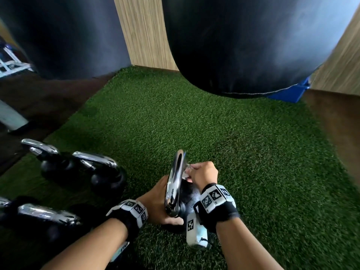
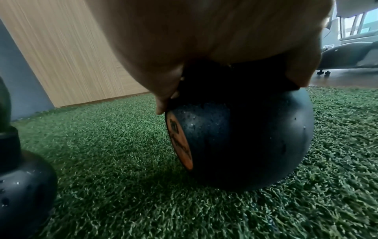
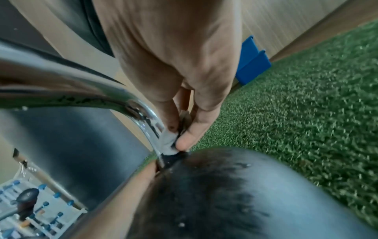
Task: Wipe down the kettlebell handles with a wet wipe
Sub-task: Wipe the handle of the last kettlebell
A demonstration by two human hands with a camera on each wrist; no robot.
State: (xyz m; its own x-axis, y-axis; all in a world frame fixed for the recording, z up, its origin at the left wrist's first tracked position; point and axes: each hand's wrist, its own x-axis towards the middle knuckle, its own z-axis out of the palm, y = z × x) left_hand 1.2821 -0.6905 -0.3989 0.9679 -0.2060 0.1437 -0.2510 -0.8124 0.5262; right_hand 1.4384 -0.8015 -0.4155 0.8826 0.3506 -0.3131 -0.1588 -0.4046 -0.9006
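A black kettlebell (image 2: 241,137) with a chrome handle (image 1: 176,178) stands on the green turf (image 1: 243,152) in front of me. My left hand (image 1: 155,199) grips the top of its ball beside the handle; its thumb (image 2: 163,97) and fingers curl down over the black body. My right hand (image 1: 202,173) pinches a small white wet wipe (image 3: 168,143) and presses it against the handle's far leg, just above where the chrome (image 3: 85,92) meets the ball (image 3: 235,194). Water drops dot the ball.
Three more chrome-handled kettlebells stand on my left: (image 1: 97,168), (image 1: 41,149), (image 1: 48,215). Two black punching bags (image 1: 253,45) (image 1: 68,36) hang close ahead before a wood-panel wall. A blue plastic piece (image 1: 290,92) lies at the turf's far right corner.
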